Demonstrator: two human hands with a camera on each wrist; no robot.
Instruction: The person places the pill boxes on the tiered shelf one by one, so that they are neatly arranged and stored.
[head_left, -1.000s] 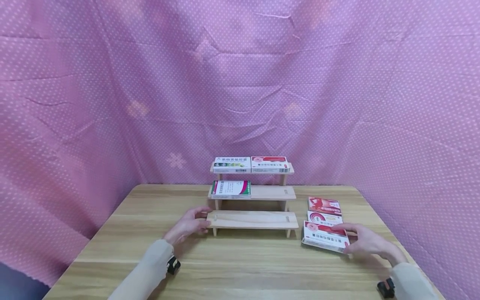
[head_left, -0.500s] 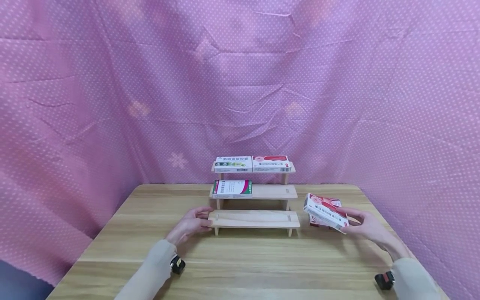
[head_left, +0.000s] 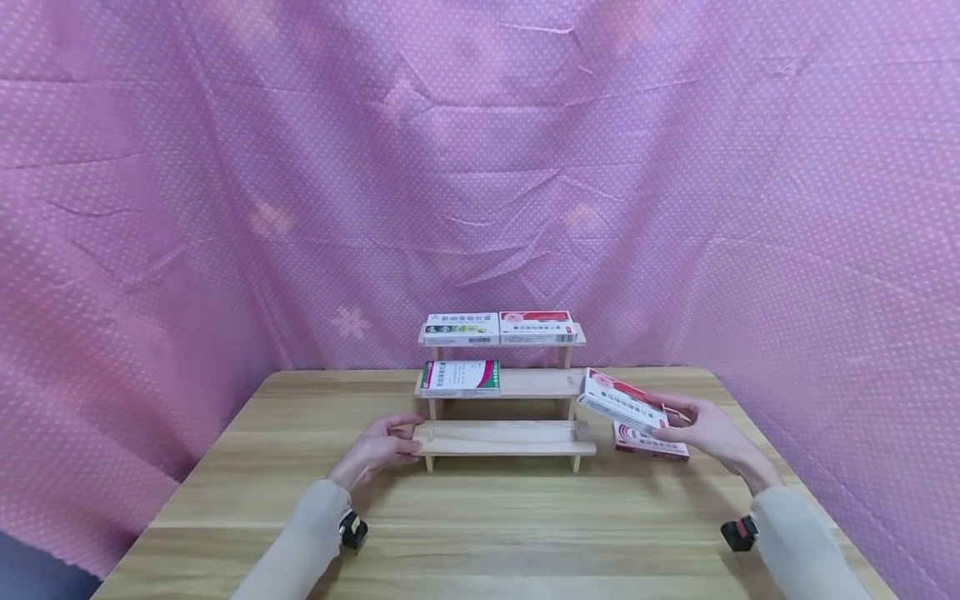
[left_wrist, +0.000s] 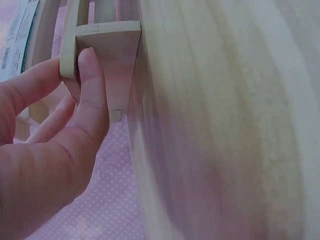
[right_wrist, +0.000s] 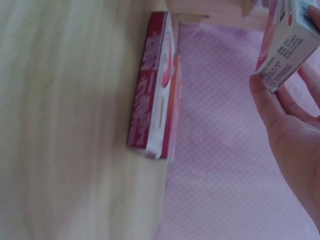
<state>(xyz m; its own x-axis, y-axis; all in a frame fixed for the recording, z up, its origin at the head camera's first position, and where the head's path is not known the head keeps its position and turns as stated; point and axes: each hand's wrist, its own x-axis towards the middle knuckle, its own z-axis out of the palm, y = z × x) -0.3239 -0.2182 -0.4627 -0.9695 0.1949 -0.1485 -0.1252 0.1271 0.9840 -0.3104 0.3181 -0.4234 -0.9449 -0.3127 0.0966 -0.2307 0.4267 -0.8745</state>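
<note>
My left hand (head_left: 377,454) pinches the left end of the lowest tier of a three-step wooden display stand (head_left: 510,449); in the left wrist view the thumb lies under the board (left_wrist: 70,45). My right hand (head_left: 708,433) holds a red-and-white medicine box (head_left: 622,402) by its right end. That box is raised and tilted, its left end close to the middle tier's right end. In the right wrist view, fingers and thumb grip the end of the box (right_wrist: 289,47). Beneath it a white-and-dark-red medicine box (head_left: 651,443) lies on the table, with another red box behind it mostly hidden.
Two medicine boxes, one white-green (head_left: 461,328) and one red-white (head_left: 537,327), lie on the top tier. A green-and-magenta box (head_left: 461,377) occupies the middle tier's left half. A pink dotted curtain (head_left: 480,183) hangs behind the wooden table (head_left: 480,533).
My right hand has lifted the red-and-white medicine box off the table and carried it up and left toward the stand, tilting it. The left hand stays at the lowest tier.
</note>
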